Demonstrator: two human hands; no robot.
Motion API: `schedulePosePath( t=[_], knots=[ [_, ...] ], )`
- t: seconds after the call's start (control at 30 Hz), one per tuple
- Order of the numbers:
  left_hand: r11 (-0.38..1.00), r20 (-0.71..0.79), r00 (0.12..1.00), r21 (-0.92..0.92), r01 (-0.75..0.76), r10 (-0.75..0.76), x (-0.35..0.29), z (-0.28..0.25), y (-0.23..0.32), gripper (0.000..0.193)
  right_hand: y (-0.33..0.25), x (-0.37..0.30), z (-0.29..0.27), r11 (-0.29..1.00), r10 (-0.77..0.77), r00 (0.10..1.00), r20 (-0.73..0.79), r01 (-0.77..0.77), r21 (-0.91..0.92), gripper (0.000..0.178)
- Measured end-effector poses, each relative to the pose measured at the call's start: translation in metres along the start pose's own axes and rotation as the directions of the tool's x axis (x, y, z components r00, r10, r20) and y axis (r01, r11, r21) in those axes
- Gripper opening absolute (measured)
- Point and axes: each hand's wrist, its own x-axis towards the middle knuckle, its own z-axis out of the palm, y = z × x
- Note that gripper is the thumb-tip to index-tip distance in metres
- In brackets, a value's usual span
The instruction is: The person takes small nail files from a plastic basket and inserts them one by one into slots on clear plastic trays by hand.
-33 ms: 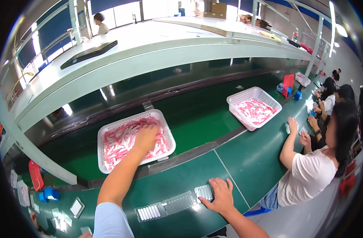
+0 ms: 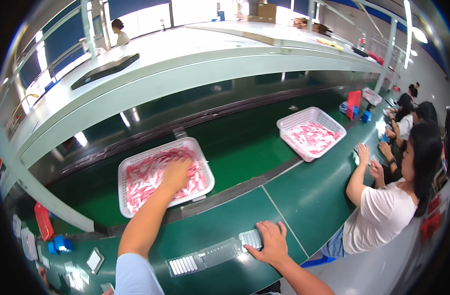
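My left hand [image 2: 177, 173] reaches into a white plastic basket [image 2: 210, 177] heaped with small pink and white stick-like pieces [image 2: 141, 182]. Its fingertips are down among the pieces, so I cannot see whether they grip any. On the green table in front of me lies a row of clear plastic blister trays [image 2: 219, 253] with narrow slots. White sticks fill the slots at the left end of the row. Over the right end, my right hand [image 2: 273, 242] lies with thumb and fingers apart, touching the edge of the tray there.
A second white basket [image 2: 311, 135] of similar pieces stands farther right. At the right a person [image 2: 387, 206] in a pale shirt works at the table, others beyond. A white shelf [image 2: 185, 73] spans above. Red bin [image 2: 44, 221], blue box [image 2: 61, 244] and another tray [image 2: 95, 260] lie left.
The whole view has shifted slightly left. My left hand stays among the pieces in the basket, and my right hand keeps its place at the tray.
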Motion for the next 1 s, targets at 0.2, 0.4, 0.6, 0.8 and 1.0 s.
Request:
schedulePosePath(
  t=[0.2,0.4,0.6,0.8,1.0],
  knots=[
    [0.963,0.227,0.967,0.264,0.054,-0.116,-0.009,-0.029,0.009,0.057,0.001,0.0,0.0,0.999,-0.038,0.999,0.012,0.038,0.018,0.074],
    [0.936,0.477,0.877,0.332,-0.116,-0.061,0.004,-0.019,0.024,0.076,0.004,-0.001,0.0,1.0,-0.007,1.0,0.013,0.007,0.028,0.075],
    [0.948,0.461,0.886,0.296,-0.114,-0.038,0.0,-0.012,0.019,0.085,-0.002,0.002,0.003,1.0,-0.007,0.999,0.053,0.007,0.01,0.076],
    [0.972,0.198,0.98,0.234,-0.036,-0.011,-0.016,-0.01,0.003,0.078,-0.001,0.003,0.001,1.0,-0.009,0.999,0.039,0.008,0.024,0.077],
    [0.936,0.195,0.967,0.339,0.092,-0.166,-0.035,-0.018,0.001,0.077,0.002,0.004,-0.001,1.0,-0.017,0.999,0.045,0.018,-0.015,0.077]
  ],
)
